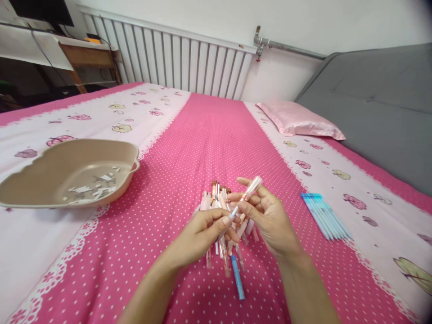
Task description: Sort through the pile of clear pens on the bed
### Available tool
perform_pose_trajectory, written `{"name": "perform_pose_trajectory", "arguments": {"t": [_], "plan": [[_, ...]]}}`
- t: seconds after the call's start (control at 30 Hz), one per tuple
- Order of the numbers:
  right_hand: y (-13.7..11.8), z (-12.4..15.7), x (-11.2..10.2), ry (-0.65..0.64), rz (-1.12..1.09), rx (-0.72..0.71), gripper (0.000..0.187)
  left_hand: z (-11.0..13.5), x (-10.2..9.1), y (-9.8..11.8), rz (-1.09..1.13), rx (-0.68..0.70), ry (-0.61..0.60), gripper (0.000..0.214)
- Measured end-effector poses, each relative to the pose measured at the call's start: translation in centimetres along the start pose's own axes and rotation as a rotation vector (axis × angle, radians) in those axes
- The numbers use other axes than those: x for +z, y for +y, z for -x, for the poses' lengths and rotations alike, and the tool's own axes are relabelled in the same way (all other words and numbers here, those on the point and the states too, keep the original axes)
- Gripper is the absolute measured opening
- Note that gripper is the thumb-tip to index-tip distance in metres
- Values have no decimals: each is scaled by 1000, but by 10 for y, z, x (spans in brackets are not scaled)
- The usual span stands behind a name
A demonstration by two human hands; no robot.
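My right hand (266,216) is closed around a clear, pinkish pen barrel (251,188), tilted with its far end up to the right. At its lower end, the fingers of my left hand (209,229) pinch a slim whitish pen piece (233,212). Whether the two parts are joined, I cannot tell. Beneath both hands lies a loose pile of pink, white and clear pen parts (224,256), partly hidden by my fingers. A short blue tube-like pen part (237,276) rests in front of the pile.
To the left stands a beige basin (101,155) with small white and grey pieces inside. A row of light-blue pens (326,216) lies at the right. Farther back are a pink pillow (300,118), a grey headboard (371,99) and a white radiator (175,56).
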State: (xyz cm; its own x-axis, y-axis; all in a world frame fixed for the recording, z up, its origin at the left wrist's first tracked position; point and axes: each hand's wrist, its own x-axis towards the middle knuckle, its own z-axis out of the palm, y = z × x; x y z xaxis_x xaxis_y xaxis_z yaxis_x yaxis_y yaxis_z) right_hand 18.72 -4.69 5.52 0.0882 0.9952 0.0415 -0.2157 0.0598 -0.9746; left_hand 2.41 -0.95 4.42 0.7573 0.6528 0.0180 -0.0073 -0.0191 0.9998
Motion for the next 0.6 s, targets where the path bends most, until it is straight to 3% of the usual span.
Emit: {"name": "perform_pose_trajectory", "arguments": {"t": [0.4,0.6], "plan": [[4,-2,-2,-42,-129,113,46,0,5,-6,264,-82,-32,32],[4,-4,1,33,-62,110,49,-5,8,-9,261,-102,72,34]]}}
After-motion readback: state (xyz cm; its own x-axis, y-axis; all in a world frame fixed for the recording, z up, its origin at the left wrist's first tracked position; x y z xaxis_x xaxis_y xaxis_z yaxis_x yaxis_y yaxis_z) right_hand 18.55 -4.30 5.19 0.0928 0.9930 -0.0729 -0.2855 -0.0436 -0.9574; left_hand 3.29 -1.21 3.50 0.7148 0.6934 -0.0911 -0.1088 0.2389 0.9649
